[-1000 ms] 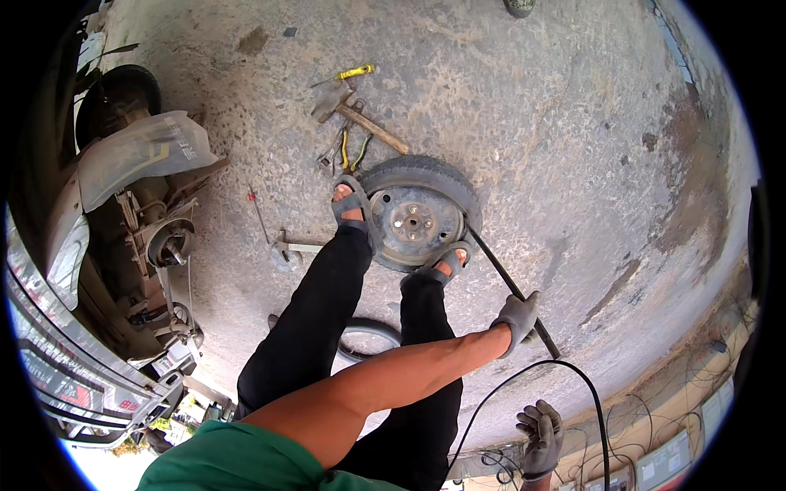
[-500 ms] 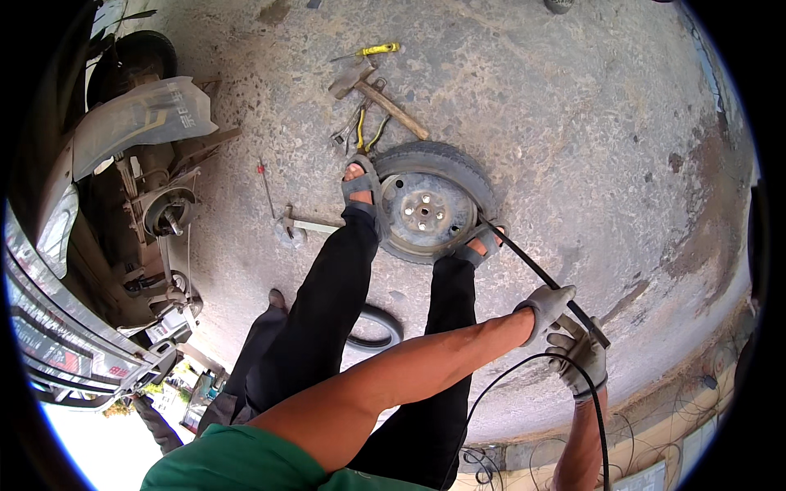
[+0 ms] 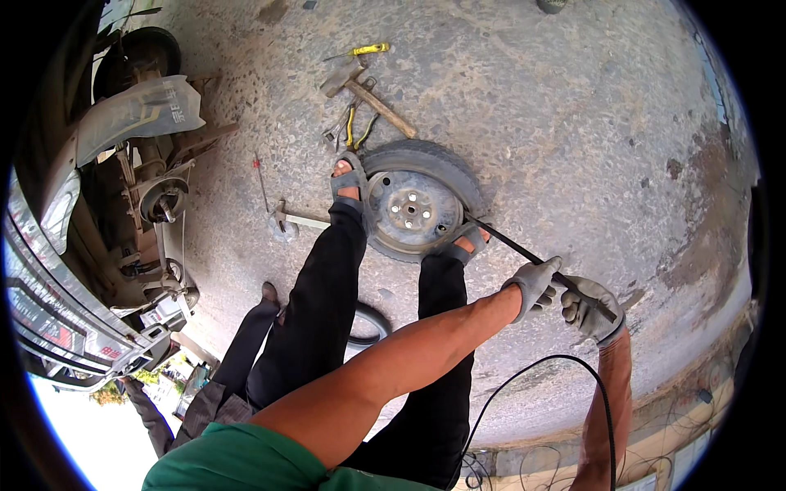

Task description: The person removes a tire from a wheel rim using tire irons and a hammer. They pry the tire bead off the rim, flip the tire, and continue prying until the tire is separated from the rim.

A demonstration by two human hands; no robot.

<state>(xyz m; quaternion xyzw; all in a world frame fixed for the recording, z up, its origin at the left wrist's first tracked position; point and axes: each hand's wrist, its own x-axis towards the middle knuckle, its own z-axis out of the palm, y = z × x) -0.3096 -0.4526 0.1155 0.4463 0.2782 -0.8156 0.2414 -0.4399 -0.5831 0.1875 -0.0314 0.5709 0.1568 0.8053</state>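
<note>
My gloved left hand (image 3: 534,290) and gloved right hand (image 3: 594,311) are closed on a long black pry bar (image 3: 512,244), the right farther down it. The bar's far end is at the rim edge of a tyre on a steel wheel (image 3: 389,204), lying flat. My sandalled feet (image 3: 348,180) press against the wheel's left and lower right. A mallet (image 3: 385,110), pliers (image 3: 352,127), a yellow-handled tool (image 3: 368,49), a screwdriver (image 3: 258,176) and another hammer (image 3: 303,221) lie around it. A loose black tube or tyre (image 3: 378,323) is partly hidden behind my legs.
A three-wheeled vehicle (image 3: 135,110) with an exposed hub stands on the left. Another person (image 3: 237,356) in dark clothing is at lower left. A black cord (image 3: 577,360) loops below my hands. Cables and a low wall edge (image 3: 679,434) line the lower right.
My right hand has risen from below and taken hold of the bar beside my left hand. Both hands have moved up and right, swinging the bar's near end. The other person shows more at lower left.
</note>
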